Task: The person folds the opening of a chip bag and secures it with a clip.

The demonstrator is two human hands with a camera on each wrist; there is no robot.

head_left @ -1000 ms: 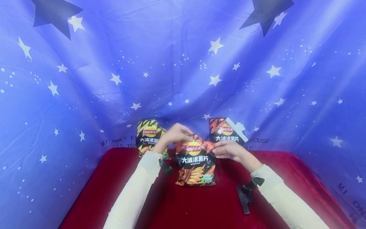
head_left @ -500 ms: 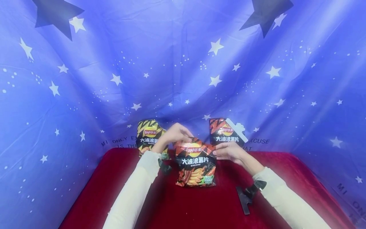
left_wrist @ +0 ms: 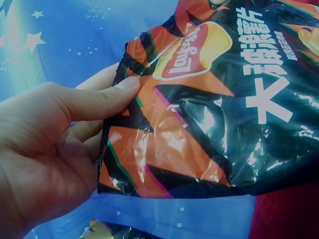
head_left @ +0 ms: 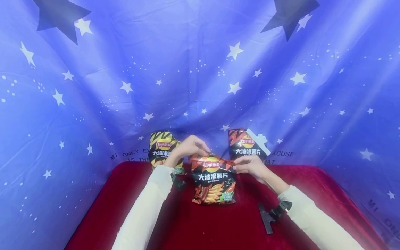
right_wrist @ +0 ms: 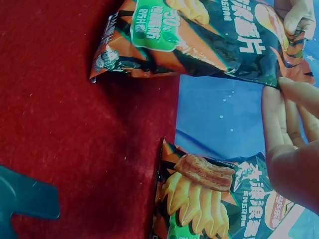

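An orange-and-black bag of potato chips (head_left: 213, 180) stands upright on the red cloth, its printed front facing me. My left hand (head_left: 191, 146) pinches its top edge, thumb on the front; the left wrist view shows this thumb (left_wrist: 117, 97) close up, with the other fingers partly behind the bag. At the upper right edge of the same bag, my right hand (head_left: 252, 166) pinches the film between thumb and fingers. Behind it on the right is a second orange-and-black chip bag (head_left: 239, 142), a white clip (head_left: 258, 141) slanting across its top corner.
A yellow-and-black chip bag (head_left: 160, 146) stands at the back left, partly hidden by my left arm. By my right wrist lies a black clip (head_left: 266, 218) on the red cloth (head_left: 212, 229). A blue star-printed curtain (head_left: 193, 69) rises behind the table.
The held bag's top edge has come down slightly and looks flatter. My right forearm has shifted a little outward; both hands keep their grip on the chip bag.
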